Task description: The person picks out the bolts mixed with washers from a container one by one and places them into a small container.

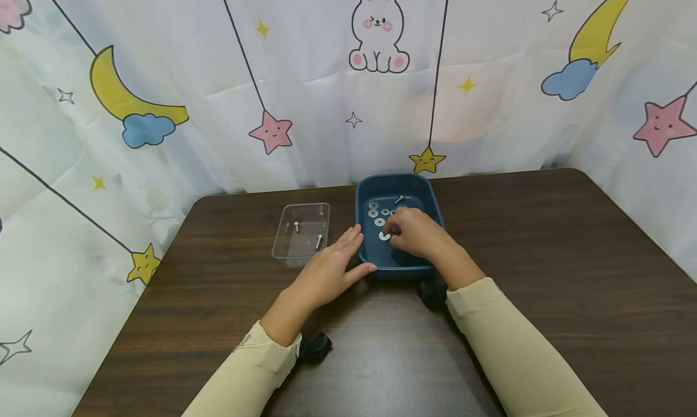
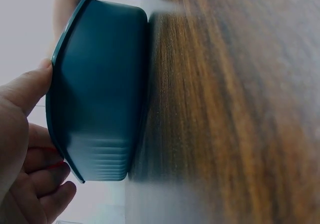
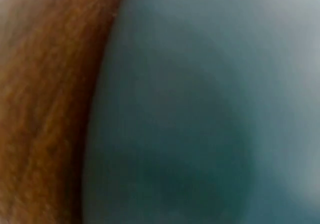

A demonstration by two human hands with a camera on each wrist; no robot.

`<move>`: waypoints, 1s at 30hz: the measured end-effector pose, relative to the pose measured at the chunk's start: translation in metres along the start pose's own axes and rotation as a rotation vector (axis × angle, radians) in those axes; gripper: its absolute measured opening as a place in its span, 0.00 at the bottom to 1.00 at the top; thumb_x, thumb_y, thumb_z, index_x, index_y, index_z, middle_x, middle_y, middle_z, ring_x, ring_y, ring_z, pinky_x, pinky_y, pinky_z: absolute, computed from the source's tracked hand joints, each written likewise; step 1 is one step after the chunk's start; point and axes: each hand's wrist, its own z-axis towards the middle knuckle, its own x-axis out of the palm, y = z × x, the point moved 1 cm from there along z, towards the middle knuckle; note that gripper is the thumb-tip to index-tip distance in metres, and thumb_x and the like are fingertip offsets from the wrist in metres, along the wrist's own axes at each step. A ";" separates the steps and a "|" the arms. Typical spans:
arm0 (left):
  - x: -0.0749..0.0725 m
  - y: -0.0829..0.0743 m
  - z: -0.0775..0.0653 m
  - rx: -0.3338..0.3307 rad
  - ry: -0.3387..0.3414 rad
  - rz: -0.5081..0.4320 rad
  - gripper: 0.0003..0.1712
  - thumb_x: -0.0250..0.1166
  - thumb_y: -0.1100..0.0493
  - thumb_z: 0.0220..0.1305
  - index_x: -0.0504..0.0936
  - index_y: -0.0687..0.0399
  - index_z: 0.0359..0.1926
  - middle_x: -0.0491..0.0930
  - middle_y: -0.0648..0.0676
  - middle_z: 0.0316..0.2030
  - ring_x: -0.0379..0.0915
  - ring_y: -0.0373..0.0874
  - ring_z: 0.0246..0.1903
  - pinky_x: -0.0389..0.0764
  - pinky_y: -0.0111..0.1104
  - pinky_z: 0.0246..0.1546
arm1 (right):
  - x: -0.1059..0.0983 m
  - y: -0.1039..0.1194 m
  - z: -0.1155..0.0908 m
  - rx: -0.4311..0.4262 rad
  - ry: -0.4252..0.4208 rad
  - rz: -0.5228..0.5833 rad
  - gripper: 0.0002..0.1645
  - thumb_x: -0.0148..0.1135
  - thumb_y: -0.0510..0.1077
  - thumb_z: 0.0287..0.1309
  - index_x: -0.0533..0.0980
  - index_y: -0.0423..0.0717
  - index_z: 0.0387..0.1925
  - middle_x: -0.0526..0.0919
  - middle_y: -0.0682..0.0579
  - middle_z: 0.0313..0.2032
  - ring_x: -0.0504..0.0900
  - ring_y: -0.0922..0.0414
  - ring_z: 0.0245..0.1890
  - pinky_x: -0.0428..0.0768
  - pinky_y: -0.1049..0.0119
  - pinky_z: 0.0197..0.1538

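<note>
A blue tray (image 1: 400, 273) stands at the back of the table, holding several flat metal washers (image 1: 379, 222) and a small screw (image 1: 399, 199). My left hand (image 1: 332, 269) touches its left rim with fingers extended and the thumb at the near left corner. In the left wrist view the thumb tip of the left hand (image 2: 25, 134) meets the tray's rim (image 2: 52, 79). My right hand (image 1: 419, 232) reaches inside the tray, fingers bent down beside a washer; whether they pinch anything is hidden. The right wrist view shows only the blurred tray wall (image 3: 170, 109).
Left of the tray stands a clear plastic box (image 1: 301, 256) with two screws (image 1: 319, 242) in it. The dark wooden table (image 1: 544, 253) carries both containers. Behind hangs a printed white curtain (image 1: 327, 72). Each wrist wears a black device (image 1: 316, 348).
</note>
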 end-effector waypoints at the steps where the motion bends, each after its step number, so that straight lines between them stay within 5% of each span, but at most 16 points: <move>1: 0.000 0.000 0.000 0.002 -0.001 -0.004 0.43 0.54 0.34 0.69 0.62 0.57 0.74 0.53 0.53 0.76 0.50 0.45 0.75 0.65 0.48 0.69 | -0.001 0.001 -0.001 -0.007 -0.004 0.004 0.10 0.65 0.37 0.59 0.86 0.46 0.42 0.82 0.47 0.43 0.77 0.54 0.36 0.81 0.60 0.40; 12: 0.000 0.000 -0.001 0.013 -0.002 -0.006 0.43 0.55 0.35 0.69 0.62 0.59 0.73 0.54 0.55 0.76 0.51 0.47 0.74 0.66 0.49 0.68 | -0.002 0.014 -0.004 -0.104 -0.056 0.098 0.12 0.63 0.34 0.59 0.86 0.43 0.44 0.85 0.49 0.42 0.82 0.54 0.39 0.83 0.58 0.42; 17: 0.000 0.000 -0.001 0.018 -0.004 -0.010 0.43 0.55 0.36 0.70 0.62 0.59 0.73 0.54 0.55 0.76 0.51 0.47 0.75 0.66 0.51 0.67 | 0.002 0.019 -0.004 -0.146 -0.111 0.134 0.12 0.63 0.34 0.59 0.86 0.42 0.43 0.86 0.50 0.39 0.82 0.55 0.38 0.81 0.49 0.50; 24: 0.001 0.000 -0.001 0.021 -0.010 -0.003 0.43 0.55 0.36 0.70 0.61 0.59 0.74 0.53 0.54 0.76 0.52 0.47 0.74 0.66 0.50 0.67 | 0.007 0.029 -0.005 -0.039 -0.192 0.292 0.12 0.65 0.40 0.61 0.85 0.44 0.46 0.85 0.51 0.39 0.83 0.56 0.37 0.84 0.59 0.40; 30: 0.001 0.000 -0.001 0.013 -0.001 0.006 0.44 0.54 0.35 0.70 0.58 0.57 0.75 0.50 0.52 0.77 0.49 0.45 0.75 0.65 0.49 0.69 | 0.010 0.036 -0.005 -0.012 -0.274 0.382 0.11 0.65 0.41 0.62 0.85 0.46 0.46 0.86 0.51 0.40 0.86 0.54 0.39 0.85 0.59 0.42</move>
